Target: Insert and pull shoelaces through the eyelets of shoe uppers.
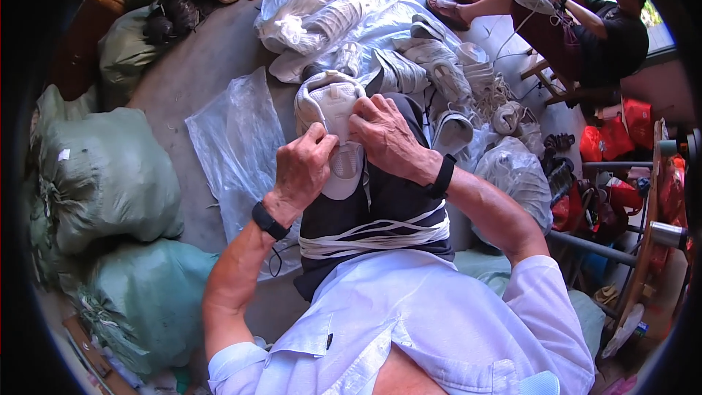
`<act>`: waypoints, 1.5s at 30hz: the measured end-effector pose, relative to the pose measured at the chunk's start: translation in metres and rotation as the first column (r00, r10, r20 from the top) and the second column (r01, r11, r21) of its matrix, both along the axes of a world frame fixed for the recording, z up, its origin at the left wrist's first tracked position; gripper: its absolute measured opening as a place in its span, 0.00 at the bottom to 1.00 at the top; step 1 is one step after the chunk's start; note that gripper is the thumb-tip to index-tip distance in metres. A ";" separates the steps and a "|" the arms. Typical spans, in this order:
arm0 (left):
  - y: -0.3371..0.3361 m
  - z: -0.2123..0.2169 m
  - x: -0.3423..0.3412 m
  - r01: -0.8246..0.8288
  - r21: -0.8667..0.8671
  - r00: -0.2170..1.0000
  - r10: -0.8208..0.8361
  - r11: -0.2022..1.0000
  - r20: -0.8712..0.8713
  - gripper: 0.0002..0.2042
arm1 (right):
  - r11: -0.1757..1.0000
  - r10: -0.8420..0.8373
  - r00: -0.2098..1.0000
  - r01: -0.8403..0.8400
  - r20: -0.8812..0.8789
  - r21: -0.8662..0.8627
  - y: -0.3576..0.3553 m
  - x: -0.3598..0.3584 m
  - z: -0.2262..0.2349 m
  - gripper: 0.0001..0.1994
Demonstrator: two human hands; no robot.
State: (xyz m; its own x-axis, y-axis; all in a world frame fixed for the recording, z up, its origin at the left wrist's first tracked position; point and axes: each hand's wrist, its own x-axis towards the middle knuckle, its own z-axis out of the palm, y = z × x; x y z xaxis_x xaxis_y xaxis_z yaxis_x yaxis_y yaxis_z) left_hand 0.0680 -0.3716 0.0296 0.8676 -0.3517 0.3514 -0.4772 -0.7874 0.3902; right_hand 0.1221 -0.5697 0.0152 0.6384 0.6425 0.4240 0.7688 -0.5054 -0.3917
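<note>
A white shoe upper rests on my lap, its toe toward me and its collar away. My left hand is closed, thumb and fingertips pinching the upper's left side by the tongue. My right hand pinches the opposite side in the same way. Whether a lace is also between the fingertips is too small to make out. Several white laces lie in a loose bundle across my dark trousers, just nearer than the shoe upper.
White shoe uppers lie piled on plastic sheeting beyond my knees. A clear plastic bag lies at left, near stuffed green sacks. Another person sits at far right with a white shoe piece. A rack with red items stands at right.
</note>
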 end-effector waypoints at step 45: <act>-0.003 0.010 -0.002 -0.130 0.020 0.974 0.132 0.991 -0.186 0.11 | 0.999 0.019 0.999 -0.017 -0.048 0.044 -0.010 0.000 -0.008 0.17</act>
State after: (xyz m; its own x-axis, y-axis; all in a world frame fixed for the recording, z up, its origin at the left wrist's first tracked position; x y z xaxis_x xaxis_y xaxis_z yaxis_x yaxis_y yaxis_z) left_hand 0.0660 -0.3748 0.0392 0.9563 -0.2326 0.1770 -0.2891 -0.8418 0.4559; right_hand 0.1223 -0.5799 0.0074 0.6474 0.6358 0.4204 0.7572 -0.4736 -0.4498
